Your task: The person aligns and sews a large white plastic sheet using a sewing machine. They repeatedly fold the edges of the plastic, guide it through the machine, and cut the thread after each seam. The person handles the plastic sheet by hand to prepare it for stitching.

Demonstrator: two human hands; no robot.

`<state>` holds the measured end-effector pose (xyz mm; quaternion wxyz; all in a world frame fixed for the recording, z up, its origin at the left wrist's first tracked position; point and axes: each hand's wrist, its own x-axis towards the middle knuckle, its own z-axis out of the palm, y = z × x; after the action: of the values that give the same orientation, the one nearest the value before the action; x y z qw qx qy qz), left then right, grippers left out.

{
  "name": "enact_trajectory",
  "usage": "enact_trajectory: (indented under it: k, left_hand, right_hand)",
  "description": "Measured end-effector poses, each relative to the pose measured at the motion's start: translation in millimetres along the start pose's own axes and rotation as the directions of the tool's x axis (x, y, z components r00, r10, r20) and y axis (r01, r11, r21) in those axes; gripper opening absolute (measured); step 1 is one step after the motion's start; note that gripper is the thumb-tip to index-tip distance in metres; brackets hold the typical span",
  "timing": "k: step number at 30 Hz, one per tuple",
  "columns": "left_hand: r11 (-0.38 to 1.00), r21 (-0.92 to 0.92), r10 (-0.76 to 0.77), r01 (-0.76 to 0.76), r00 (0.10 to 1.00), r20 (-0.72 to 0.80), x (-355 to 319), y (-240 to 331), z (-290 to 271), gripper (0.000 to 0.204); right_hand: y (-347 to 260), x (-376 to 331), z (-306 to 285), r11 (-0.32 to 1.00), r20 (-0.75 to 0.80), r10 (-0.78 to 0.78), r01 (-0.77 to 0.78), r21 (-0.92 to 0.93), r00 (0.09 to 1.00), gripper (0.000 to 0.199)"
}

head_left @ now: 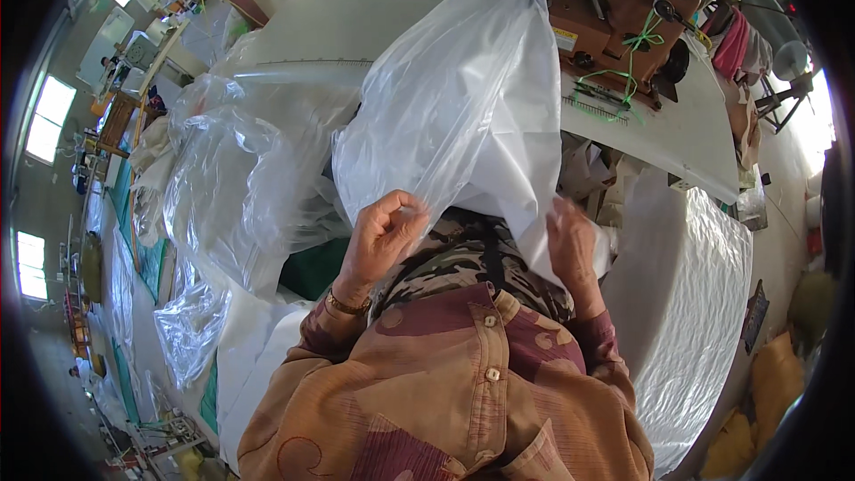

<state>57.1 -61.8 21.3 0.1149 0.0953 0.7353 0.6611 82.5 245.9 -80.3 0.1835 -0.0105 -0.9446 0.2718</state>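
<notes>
A large clear plastic sheet point(427, 98) with a white sheet point(521, 165) against it hangs from the sewing machine point(614, 9) down toward my lap. Its upper end is gathered at the machine's needle end. My left hand point(389, 236) has curled fingers, pinching the plastic's lower left edge. On the other side, my right hand point(572, 249) is at the right edge of the white sheet, fingertips close to it. Motion blurs those fingers, so their grip is unclear. The brown machine has green thread tied around its parts.
The grey machine table point(325, 13) spreads behind the sheet, with a ruler strip along it. Crumpled clear plastic point(236, 183) is heaped on my left. At my right stands a large stack wrapped in shiny plastic point(686, 303). Yellow sacks point(775, 383) lie at the far right.
</notes>
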Motion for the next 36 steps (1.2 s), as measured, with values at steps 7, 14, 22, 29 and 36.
enact_trajectory:
  k: [7,14,22,29,36]
  left_hand:
    - [0.992,-0.074,-0.085,0.1,0.981,0.176,-0.5,7.1,6.5,0.032]
    - [0.995,0.011,-0.101,0.1,0.993,0.061,-3.2,-9.1,7.6,0.013]
    - [0.957,0.283,0.132,-0.054,0.956,-0.263,-7.3,-24.6,-20.9,0.018]
    - [0.99,-0.101,-0.115,0.095,0.97,-0.213,-10.6,-11.1,-31.1,0.02]
    - [0.997,-0.054,-0.058,0.046,0.968,-0.246,-13.5,-3.3,-29.5,0.018]
  right_hand:
    - [-103.4,38.1,-34.9,0.728,0.325,-0.119,-0.14,0.671,0.938,0.013]
    - [-110.5,28.8,25.6,0.393,0.454,-0.277,-0.332,0.858,0.847,0.031]
    - [-104.0,10.3,30.4,0.371,0.394,-0.16,-0.314,0.874,0.905,0.04]
    - [-105.7,23.5,32.8,0.082,0.406,-0.152,-0.398,0.914,0.901,0.048]
    - [-114.7,27.6,30.6,0.049,0.484,-0.207,-0.485,0.873,0.85,0.024]
